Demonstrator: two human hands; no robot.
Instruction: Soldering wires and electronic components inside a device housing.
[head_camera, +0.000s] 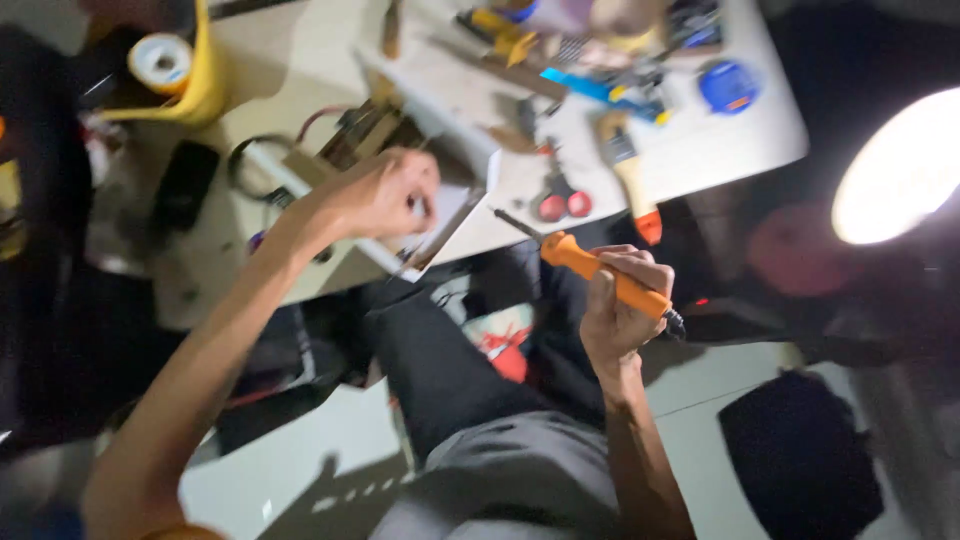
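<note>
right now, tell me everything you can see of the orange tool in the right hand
The orange tool looks like a soldering iron: a long plastic-looking orange handle, a thin dark metal tip pointing up-left toward the white table, and a dark cord end at the lower right. The right hand wraps its rear half in a closed grip. It is tilted, held in the air, touching nothing else.

A home repair workbench: white table (700, 150) strewn with pliers (560, 195), tape roll (160, 62).
</note>
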